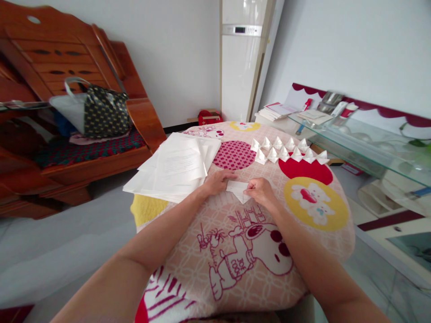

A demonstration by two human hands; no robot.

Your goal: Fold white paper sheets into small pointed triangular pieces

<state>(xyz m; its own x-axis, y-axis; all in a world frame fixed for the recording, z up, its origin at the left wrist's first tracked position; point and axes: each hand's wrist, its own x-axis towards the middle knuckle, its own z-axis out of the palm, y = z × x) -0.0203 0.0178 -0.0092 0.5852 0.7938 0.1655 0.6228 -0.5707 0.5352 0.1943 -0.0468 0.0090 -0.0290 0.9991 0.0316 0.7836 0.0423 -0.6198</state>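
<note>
The right hand (261,191) is pinching the right end of the folded paper (237,188), mid-table; the left hand (219,181) is resting at its left end, whether gripping I cannot tell; uneven pressure over the yielding cloth (266,291) could be skewing the crease.

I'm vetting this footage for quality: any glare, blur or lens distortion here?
Head view, back: glossy highlights on the floor-standing air conditioner; head view, left: the wooden bench looks stretched and tilted; head view, centre: the folded paper has a visible outline, but text on the printed sheet is too soft to read.
</note>
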